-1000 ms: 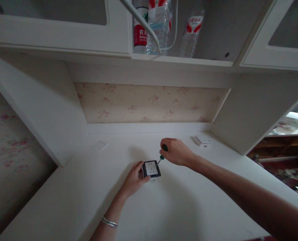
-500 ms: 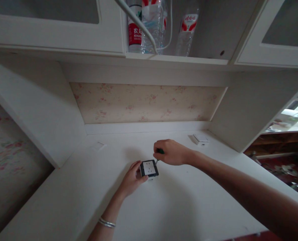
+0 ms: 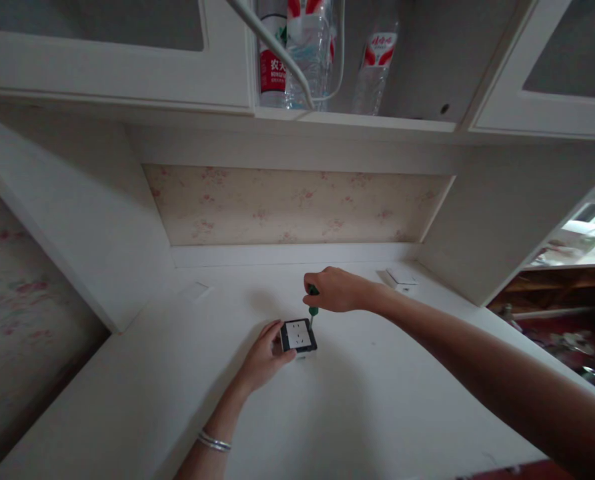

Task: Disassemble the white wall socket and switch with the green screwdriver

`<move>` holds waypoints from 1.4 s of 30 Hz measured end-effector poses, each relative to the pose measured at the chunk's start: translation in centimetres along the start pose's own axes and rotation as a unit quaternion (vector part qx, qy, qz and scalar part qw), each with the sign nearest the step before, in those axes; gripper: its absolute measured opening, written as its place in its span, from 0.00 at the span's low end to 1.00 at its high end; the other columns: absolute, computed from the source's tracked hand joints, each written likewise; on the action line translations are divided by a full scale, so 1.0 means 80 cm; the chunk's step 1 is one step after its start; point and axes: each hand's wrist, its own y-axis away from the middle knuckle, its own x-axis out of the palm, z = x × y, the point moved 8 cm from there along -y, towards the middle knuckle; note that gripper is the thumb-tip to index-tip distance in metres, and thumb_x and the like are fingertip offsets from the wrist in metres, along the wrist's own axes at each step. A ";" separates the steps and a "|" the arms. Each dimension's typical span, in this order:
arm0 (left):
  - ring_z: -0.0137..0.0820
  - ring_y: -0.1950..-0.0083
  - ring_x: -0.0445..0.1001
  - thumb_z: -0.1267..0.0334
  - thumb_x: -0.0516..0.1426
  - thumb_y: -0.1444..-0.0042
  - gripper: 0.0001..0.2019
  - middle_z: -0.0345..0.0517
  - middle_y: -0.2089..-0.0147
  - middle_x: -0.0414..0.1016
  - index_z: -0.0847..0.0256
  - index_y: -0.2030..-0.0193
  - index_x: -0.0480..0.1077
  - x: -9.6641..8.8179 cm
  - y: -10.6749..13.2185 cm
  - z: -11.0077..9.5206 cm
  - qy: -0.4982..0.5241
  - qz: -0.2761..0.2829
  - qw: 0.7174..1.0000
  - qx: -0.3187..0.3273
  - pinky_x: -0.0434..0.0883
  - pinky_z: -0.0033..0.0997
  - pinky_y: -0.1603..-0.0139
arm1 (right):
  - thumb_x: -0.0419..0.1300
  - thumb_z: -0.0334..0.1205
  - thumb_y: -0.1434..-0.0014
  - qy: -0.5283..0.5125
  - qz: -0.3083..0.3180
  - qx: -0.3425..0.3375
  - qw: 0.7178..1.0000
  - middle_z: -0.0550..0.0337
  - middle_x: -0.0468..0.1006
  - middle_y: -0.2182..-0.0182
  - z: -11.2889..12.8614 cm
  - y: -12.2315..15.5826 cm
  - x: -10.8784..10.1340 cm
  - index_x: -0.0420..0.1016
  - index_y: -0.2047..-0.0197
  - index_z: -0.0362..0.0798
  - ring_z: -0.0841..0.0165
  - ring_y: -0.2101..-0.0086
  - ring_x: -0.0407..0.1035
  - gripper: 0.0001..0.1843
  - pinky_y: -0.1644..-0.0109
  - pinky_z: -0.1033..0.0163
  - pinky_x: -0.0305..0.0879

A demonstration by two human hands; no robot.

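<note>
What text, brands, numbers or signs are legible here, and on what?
"农夫": red label of the leftmost bottle; second character partly cut off.
"NONGFU": same label, below; its end is hard to make out.
"娃哈哈": red-and-white label of the rightmost bottle, stylised.
Smaller lines on both labels: too small to read.
Middle bottle: red shapes, no readable words.
Socket and screwdriver: no readable lettering.

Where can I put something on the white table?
Bare table lies between the left forearm and right forearm, and between the left forearm and left side panel. The middle's crowded: left hand, socket, screwdriver, right hand. A white box sits back right.
</note>
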 end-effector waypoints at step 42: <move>0.45 0.36 0.61 0.62 0.65 0.54 0.34 0.52 0.34 0.59 0.57 0.39 0.64 -0.004 0.001 0.001 0.014 0.005 1.000 -0.006 0.57 0.44 0.35 | 0.58 0.47 0.44 0.018 0.091 -0.051 0.994 0.50 0.79 0.59 0.001 -0.010 0.001 0.71 0.51 0.51 0.57 0.62 0.73 0.18 0.66 0.60 0.63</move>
